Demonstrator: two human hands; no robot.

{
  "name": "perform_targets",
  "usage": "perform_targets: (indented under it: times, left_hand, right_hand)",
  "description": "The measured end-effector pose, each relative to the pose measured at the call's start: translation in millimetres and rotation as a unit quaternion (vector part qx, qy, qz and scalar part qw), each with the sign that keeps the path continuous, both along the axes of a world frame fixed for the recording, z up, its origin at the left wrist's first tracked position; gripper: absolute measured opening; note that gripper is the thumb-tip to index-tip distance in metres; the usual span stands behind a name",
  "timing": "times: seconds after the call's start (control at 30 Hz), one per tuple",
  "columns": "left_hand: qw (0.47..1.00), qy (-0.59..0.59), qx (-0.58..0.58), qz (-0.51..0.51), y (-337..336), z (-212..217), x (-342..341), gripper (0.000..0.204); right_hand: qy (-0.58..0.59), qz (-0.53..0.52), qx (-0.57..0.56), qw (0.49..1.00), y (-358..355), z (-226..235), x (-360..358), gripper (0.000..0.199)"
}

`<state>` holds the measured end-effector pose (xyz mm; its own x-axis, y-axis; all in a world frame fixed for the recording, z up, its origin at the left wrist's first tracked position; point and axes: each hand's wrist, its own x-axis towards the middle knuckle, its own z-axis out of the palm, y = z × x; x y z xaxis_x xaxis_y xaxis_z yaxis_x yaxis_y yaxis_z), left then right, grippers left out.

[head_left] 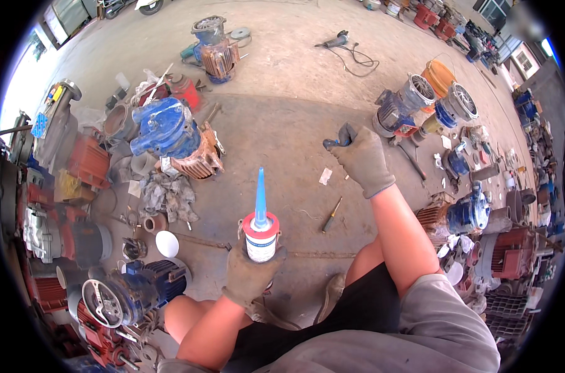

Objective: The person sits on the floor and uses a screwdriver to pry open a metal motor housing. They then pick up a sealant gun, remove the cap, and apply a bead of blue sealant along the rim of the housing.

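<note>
My left hand (251, 276), in a grey-brown work glove, is wrapped round a sealant cartridge (261, 245). The cartridge is white with a red collar, and its long blue nozzle (261, 196) points up and away from me. Out to the right, my gloved right hand (362, 158) is held above the floor with its fingers curled together. Dark blue shows at its fingertips; whether that is a small object or stained glove, I cannot make out. Below it, a screwdriver (332, 215) with a yellow and black handle lies on the concrete beside a scrap of paper (325, 176).
A blue and rusty motor (167, 133) stands left, another (217, 53) farther off. At right are motors (397, 112), an orange ring-shaped casing (438, 79) and a hammer (413, 163). An angle grinder (336, 41) with its cord lies far ahead. A motor (133, 292) sits by my left knee.
</note>
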<state>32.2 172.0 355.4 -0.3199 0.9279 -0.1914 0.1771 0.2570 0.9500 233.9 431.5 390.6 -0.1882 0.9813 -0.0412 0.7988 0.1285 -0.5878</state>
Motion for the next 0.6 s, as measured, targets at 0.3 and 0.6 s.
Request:
perform_targets:
  times: [0.3, 0.6]
  left_hand:
    - [0.999, -0.025, -0.028, -0.011, 2, 1, 2, 0.040]
    - [0.999, -0.034, -0.018, -0.003, 1, -8, 3, 0.044]
  right_hand:
    - [0.110, 0.065, 0.009, 0.992, 9, -37, 11, 0.029]
    - [0.195, 0.045, -0.045, 0.979, -30, 13, -19, 0.028]
